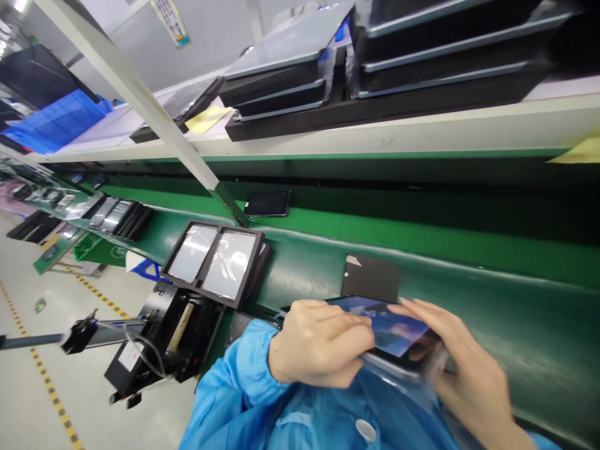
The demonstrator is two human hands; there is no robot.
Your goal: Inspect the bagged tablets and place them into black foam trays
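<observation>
I hold a flat dark tablet-like device point(394, 331) with a glossy screen, close to my chest over the edge of the green bench point(515, 325). My left hand point(319, 344) is closed on its left end, fingers curled over the screen. On the right end rests my right hand point(464, 369), its fingers gripping the edge; it is slightly smeared by motion. Thin clear film hangs below the device. Blue sleeves cover my arms. A dark square sheet point(370, 278) lies on the bench just behind the device.
A black tray point(213, 259) with two film-covered panels sits to the left, above a black machine point(159, 350). A small dark device point(267, 203) lies on the green belt. Stacked black trays point(375, 87) fill the upper shelf. A slanted metal post point(154, 119) crosses the view.
</observation>
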